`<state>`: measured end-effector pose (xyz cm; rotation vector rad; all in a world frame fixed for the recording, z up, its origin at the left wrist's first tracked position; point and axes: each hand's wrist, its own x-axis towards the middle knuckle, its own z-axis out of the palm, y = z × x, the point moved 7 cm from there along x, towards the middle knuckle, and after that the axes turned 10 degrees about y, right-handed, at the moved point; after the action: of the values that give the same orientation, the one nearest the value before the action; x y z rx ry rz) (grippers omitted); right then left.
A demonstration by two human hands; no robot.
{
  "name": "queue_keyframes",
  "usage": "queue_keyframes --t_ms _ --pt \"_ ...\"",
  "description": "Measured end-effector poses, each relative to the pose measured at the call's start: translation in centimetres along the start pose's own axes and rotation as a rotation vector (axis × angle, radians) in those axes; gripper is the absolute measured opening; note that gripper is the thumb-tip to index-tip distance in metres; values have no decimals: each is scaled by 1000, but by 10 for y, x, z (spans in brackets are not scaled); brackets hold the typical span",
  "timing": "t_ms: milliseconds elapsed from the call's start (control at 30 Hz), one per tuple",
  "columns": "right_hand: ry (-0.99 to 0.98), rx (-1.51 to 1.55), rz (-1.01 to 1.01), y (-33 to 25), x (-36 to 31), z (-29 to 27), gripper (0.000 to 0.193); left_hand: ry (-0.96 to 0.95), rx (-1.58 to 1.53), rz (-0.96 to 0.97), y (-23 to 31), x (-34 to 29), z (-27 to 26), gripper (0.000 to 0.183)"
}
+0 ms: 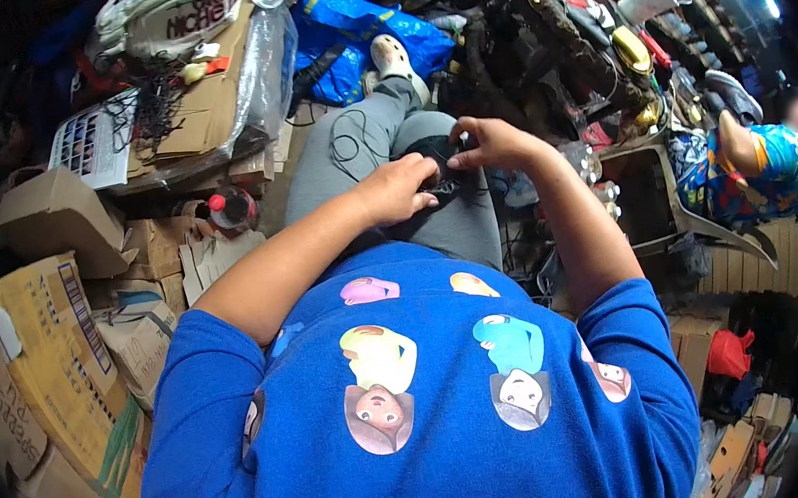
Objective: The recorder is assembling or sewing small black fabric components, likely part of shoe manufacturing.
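Observation:
A small black piece [452, 151], perhaps fabric or a shoe part, rests on my grey-trousered thigh; its kind cannot be made out. My left hand [401, 189] has its fingers curled and closed at the piece's near left edge. On the other side, my right hand [497, 146] is bent over it, thumb and fingers drawn together in a pinch. What sits between those fingertips is too small to name. A thin black cord [354, 148] lies in loose loops across my other thigh, left of the black piece.
A bottle with a red cap [232, 208] stands left of my legs, among cardboard boxes [60, 219]. Ahead is a blue bag [329, 25] beside my light clog [395, 62]. A cluttered bench [580, 30] rises front right. Another person in a bright patterned garment [776, 169] is at far right.

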<state>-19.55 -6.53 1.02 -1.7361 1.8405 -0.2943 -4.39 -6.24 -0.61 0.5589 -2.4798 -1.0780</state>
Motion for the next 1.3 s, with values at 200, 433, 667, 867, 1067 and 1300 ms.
queue_keyframes --t_ms 200,433,667,867,1067,1300 --pt "-213 274 198 14 -20 20 41 -28 4 52 9 -7 -2 29" --pt "-142 504 221 18 -50 29 28 -71 25 101 19 -13 -4 25" --pt "-72 760 186 12 -46 39 28 -29 90 55 17 -22 -19 30" --pt "31 689 208 8 -36 44 32 -86 -521 29 124 -45 -97 36" --pt "25 423 117 -10 -37 32 33 -488 -1071 581 261 -98 -148 65" --pt "152 463 218 -7 -45 20 25 -184 -1208 762 274 -109 -167 60"
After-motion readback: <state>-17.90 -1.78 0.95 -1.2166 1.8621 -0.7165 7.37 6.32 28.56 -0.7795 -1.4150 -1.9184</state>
